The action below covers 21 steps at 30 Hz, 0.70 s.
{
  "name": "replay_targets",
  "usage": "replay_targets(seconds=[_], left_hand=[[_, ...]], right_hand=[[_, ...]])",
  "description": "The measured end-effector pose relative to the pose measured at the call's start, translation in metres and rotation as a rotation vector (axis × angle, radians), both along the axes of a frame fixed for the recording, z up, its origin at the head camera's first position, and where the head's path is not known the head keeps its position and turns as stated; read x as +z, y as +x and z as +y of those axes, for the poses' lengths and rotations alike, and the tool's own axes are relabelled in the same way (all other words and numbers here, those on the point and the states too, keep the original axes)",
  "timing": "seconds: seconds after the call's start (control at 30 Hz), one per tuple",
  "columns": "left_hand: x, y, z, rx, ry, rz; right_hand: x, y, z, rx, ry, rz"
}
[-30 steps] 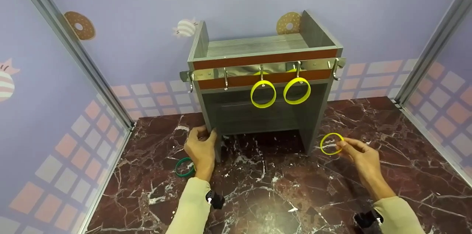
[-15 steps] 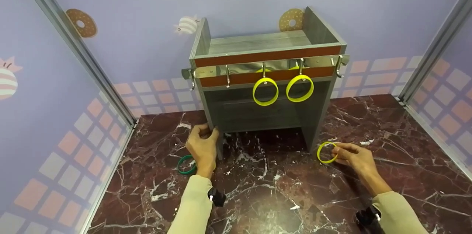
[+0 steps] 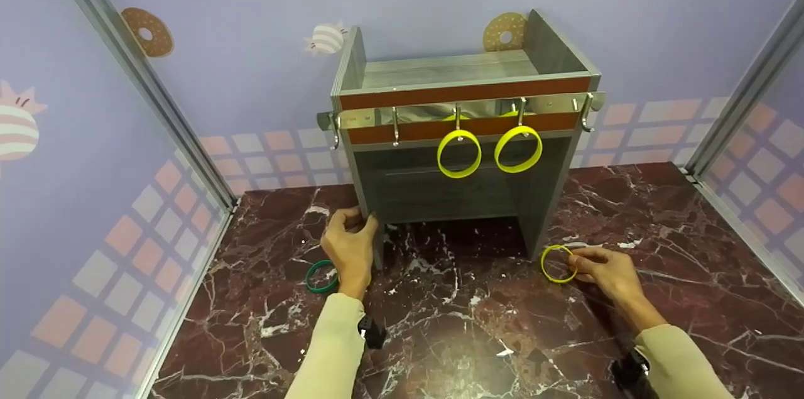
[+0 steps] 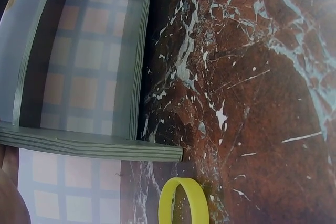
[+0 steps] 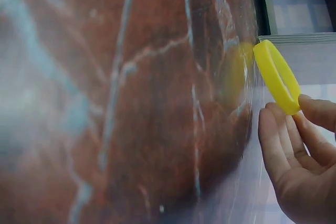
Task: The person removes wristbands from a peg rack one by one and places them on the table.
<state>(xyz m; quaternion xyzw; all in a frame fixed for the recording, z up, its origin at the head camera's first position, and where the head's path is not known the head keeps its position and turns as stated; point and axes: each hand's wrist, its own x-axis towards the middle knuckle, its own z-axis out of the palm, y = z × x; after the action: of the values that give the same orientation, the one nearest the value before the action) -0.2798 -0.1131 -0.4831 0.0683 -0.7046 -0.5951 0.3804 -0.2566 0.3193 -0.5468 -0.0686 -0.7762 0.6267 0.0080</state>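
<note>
My left hand (image 3: 349,251) grips the left side panel of a small grey shelf (image 3: 370,198), thumb at its front edge. My right hand (image 3: 604,270) pinches a yellow wristband (image 3: 545,273) between thumb and fingers, low over the table beside the shelf's right foot. In the right wrist view the pinched wristband (image 5: 273,74) stands on edge at my fingertips. Two more yellow wristbands, one (image 3: 441,163) near the middle and one (image 3: 499,159) to its right, hang from hooks on the metal rail (image 3: 433,113). A green wristband (image 3: 312,286) lies by my left wrist.
Another yellow wristband (image 4: 197,200) shows by the shelf's foot in the left wrist view. The rail's other hooks, such as the left-hand hook (image 3: 396,129), bear nothing. Patterned wall panels (image 3: 239,41) enclose the marble-look table (image 3: 452,349) behind and at both sides.
My right hand has lowered the yellow wristband toward the table and slightly left. My left hand stays on the shelf's side panel. The head view has shifted a little.
</note>
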Motion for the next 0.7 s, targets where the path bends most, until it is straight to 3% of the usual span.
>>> replay_targets(seconds=[0.17, 0.3, 0.4, 0.7], left_hand=[[0.0, -0.001, -0.001, 0.001, 0.002, 0.012], [0.001, -0.001, -0.001, -0.006, -0.009, 0.008], [0.001, -0.001, -0.001, -0.012, -0.011, 0.005], [-0.001, -0.001, 0.0, 0.006, -0.02, 0.018]], right_hand=[[0.001, 0.0, 0.001, 0.006, 0.182, 0.015], [0.004, 0.003, 0.002, -0.032, 0.411, 0.065], [0.01, 0.005, -0.001, -0.062, 0.51, 0.113], [0.041, 0.009, -0.016, -0.141, 0.392, 0.264]])
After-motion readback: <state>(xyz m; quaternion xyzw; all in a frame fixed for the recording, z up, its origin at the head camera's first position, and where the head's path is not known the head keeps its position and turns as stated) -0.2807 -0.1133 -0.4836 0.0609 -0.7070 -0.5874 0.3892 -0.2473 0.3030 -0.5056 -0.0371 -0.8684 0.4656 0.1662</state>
